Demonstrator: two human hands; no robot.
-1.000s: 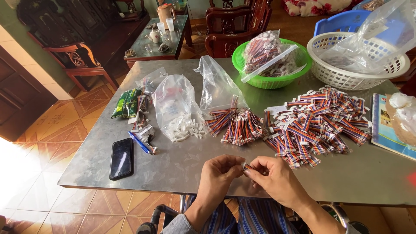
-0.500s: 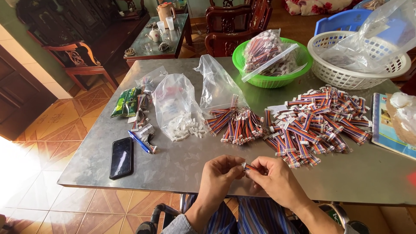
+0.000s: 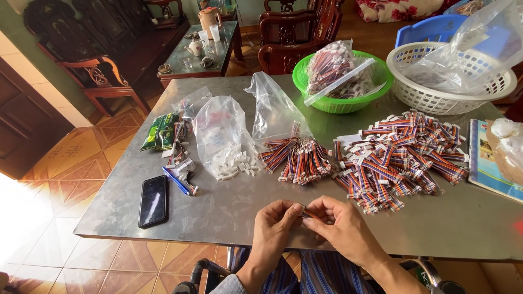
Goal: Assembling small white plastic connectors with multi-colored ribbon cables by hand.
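Little has shifted since the earlier frames: both hands stay at the near table edge, fingers working slightly tighter around one short striped ribbon cable; piles, bags and phone lie as they did.

Grip: left hand pinches the cable's left end between thumb and fingertips, closed on it; right hand pinches the other end, also closed on it; whether a white connector sits between the fingers I cannot tell, it is hidden.

Progress, as a judgement: a large heap of cables with white ends lies to the right, looks like finished pieces; a smaller bundle of cables just left of it, ends less clearly capped, looks like stock not yet done; a spill of loose white connectors from a clear bag remains; so well under way, with a good share left.

Packages and labels: clear bag standing open behind the bundle; green bowl holding a sealed clear bag of cables; white basket with crumpled clear plastic, far right; green printed packet at the left, lying flat; booklet with blue cover at the right edge, part under a clear bag; black phone face up near the left corner, a blue pen just beside it; metal table carries all.
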